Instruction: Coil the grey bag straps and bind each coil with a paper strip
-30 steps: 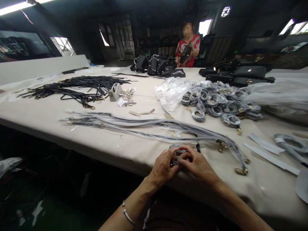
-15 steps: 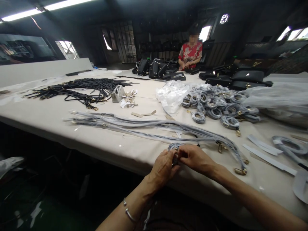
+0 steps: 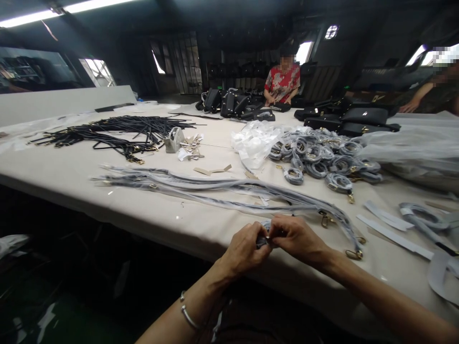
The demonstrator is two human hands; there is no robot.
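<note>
My left hand (image 3: 245, 248) is closed around a wrapped, coiled strap (image 3: 265, 225) at the table's front edge. On the coil's right side, my right hand (image 3: 294, 236) pinches a small pale piece against it. My fingers cover most of the coil. Just beyond my hands lie long straps in clear wrapping (image 3: 215, 184), stretched from left to right, with gold clasps (image 3: 354, 254) at their right end. A pile of wrapped coiled straps (image 3: 315, 148) sits farther back, right of centre.
The pale table (image 3: 150, 210) also bears black straps (image 3: 118, 129), a tape dispenser (image 3: 174, 140), crumpled white wrapping (image 3: 254, 141), black bags (image 3: 366, 114) and paper strips (image 3: 394, 235). A person in red (image 3: 283, 81) stands behind; another person's arm (image 3: 418, 98) reaches in at right.
My hands have shifted slightly, and less of the coil shows between them. Another person has come into view at the far right. The person in red has moved their hands apart.
</note>
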